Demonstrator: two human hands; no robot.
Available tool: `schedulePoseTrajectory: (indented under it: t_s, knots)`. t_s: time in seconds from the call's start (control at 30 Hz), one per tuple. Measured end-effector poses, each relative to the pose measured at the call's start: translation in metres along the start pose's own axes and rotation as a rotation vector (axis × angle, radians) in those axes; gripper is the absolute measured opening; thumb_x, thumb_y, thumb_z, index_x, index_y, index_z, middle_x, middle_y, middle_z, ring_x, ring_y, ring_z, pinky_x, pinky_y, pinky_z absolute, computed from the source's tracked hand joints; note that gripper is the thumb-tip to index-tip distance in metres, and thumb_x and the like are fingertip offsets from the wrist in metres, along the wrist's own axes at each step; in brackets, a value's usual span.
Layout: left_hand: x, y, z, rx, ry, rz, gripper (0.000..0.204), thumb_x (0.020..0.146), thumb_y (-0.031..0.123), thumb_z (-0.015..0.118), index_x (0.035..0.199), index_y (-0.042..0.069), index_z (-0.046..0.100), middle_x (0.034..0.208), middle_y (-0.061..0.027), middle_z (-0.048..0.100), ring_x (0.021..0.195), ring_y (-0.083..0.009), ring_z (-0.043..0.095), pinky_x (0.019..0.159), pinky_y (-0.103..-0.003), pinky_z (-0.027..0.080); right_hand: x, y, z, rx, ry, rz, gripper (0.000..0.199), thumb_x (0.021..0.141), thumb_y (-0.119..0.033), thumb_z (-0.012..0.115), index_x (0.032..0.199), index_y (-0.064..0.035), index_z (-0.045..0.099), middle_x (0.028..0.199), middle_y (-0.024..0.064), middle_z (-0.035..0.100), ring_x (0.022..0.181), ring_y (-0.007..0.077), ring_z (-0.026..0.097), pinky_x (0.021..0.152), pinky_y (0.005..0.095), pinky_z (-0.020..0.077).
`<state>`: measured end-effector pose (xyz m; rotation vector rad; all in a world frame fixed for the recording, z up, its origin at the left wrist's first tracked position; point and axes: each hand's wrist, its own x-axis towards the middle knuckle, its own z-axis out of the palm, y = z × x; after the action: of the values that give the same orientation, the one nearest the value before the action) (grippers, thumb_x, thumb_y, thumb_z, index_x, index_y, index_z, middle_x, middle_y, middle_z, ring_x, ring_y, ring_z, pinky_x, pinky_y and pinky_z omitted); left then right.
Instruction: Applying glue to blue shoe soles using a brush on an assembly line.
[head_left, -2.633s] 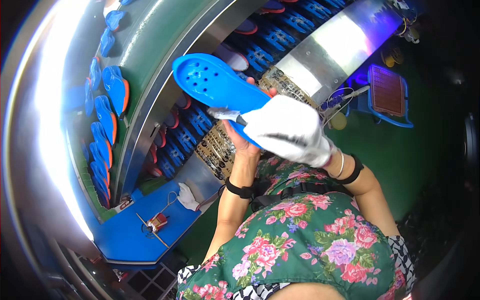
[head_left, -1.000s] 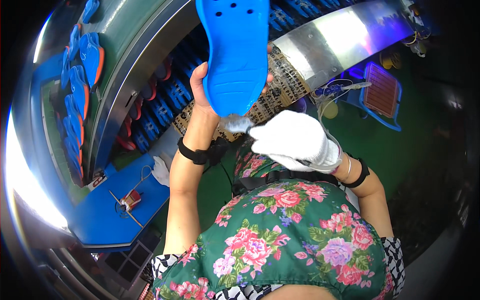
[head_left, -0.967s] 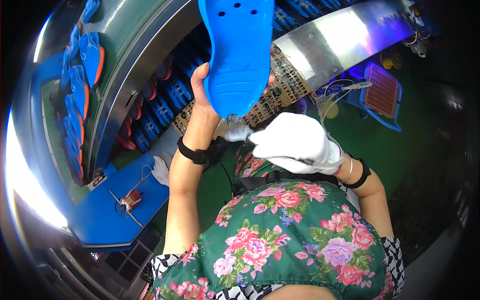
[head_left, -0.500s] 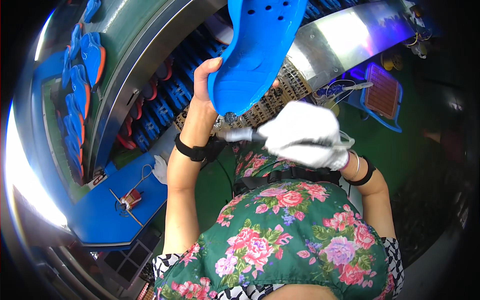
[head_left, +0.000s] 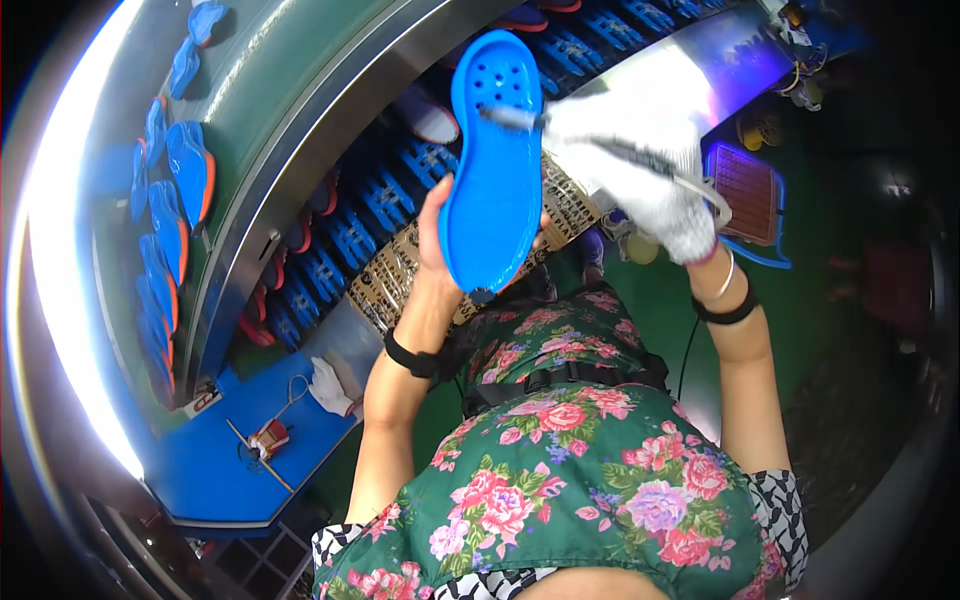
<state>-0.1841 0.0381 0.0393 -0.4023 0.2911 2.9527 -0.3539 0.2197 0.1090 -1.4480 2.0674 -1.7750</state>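
My left hand (head_left: 433, 235) is bare and grips a blue shoe sole (head_left: 490, 215) by its lower half. The thumb lies along the sole's left edge, and fingertips show at the right edge. The sole's inner face is turned up, glossy and wet-looking, with a cluster of small round holes at the top end. A white glove covers my right hand (head_left: 640, 150), closed around the dark handle of a brush (head_left: 512, 118). Its pale, motion-blurred tip lies over the sole just below the holes. A white tube or loop (head_left: 715, 200) shows beside the gloved wrist.
A curved metal-edged conveyor (head_left: 225, 260) on the left carries several blue soles with orange edges (head_left: 190, 170). Racks of blue shoe parts (head_left: 350, 235) sit beneath it, beside printed cardboard (head_left: 390, 275). A blue table (head_left: 270, 450) stands lower left; a basket-topped stool (head_left: 748, 195) stands right.
The sole has moved down and away from me, so its whole length shows. My right hand has swung up and right, bringing the brush from below the heel to the holed end.
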Motion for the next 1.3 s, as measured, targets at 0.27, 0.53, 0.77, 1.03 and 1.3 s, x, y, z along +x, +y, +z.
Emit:
schedulePoseTrajectory:
  t_s: [0.27, 0.53, 0.77, 1.03, 1.3]
  knots:
    - [0.0, -0.001, -0.007, -0.271, 0.138, 0.083, 0.09, 0.094, 0.062, 0.052, 0.158, 0.004, 0.026, 0.15, -0.0253, 0.045, 0.13, -0.0485, 0.052, 0.1, -0.068, 0.047, -0.027, -0.026, 0.013, -0.193, -0.079, -0.279, 0.025, 0.081, -0.005, 0.073, 0.105, -0.0124, 0.077, 0.106, 0.0076, 0.075, 0.092, 0.0244, 0.07, 0.075, 0.0382, 0.0565]
    - [-0.027, 0.032, 0.052, 0.249, -0.363, 0.288, 0.134, 0.067, 0.067, 0.084, 0.16, 0.006, 0.012, 0.157, -0.0288, 0.029, 0.121, -0.0488, 0.056, 0.093, -0.063, 0.054, -0.062, -0.051, -0.015, 0.904, 0.353, 0.514, 0.015, 0.079, 0.012, 0.072, 0.09, 0.0017, 0.073, 0.093, 0.0115, 0.074, 0.088, 0.0184, 0.072, 0.081, 0.0305, 0.0579]
    - [0.007, 0.149, 0.096, -0.173, -0.306, 0.576, 0.101, 0.091, 0.067, 0.06, 0.156, 0.0, 0.021, 0.157, -0.0318, 0.023, 0.139, -0.0504, 0.034, 0.108, -0.059, 0.046, -0.086, -0.028, 0.024, 0.728, 0.253, 0.612, 0.018, 0.084, 0.002, 0.074, 0.102, 0.0022, 0.077, 0.098, 0.0104, 0.077, 0.088, 0.0152, 0.071, 0.083, 0.0284, 0.0557]
    - [0.032, 0.216, 0.092, -0.464, -0.242, 0.616, 0.1, 0.097, 0.074, 0.032, 0.155, -0.006, 0.019, 0.16, -0.0295, 0.018, 0.147, -0.0471, 0.023, 0.115, -0.057, 0.037, -0.097, -0.011, 0.05, 0.7, 0.217, 0.656, 0.022, 0.083, 0.004, 0.074, 0.104, 0.0014, 0.077, 0.097, 0.0096, 0.077, 0.082, 0.0123, 0.069, 0.072, 0.0241, 0.0535]
    - [0.077, 0.134, 0.115, -0.189, -0.136, 0.74, 0.096, 0.098, 0.061, 0.051, 0.161, 0.002, 0.008, 0.161, -0.0281, 0.022, 0.147, -0.0446, 0.031, 0.119, -0.052, 0.034, -0.114, -0.006, 0.051, 0.708, 0.224, 0.676, 0.017, 0.084, 0.003, 0.074, 0.101, 0.0025, 0.077, 0.096, 0.0107, 0.077, 0.081, 0.0123, 0.069, 0.072, 0.0247, 0.0544]
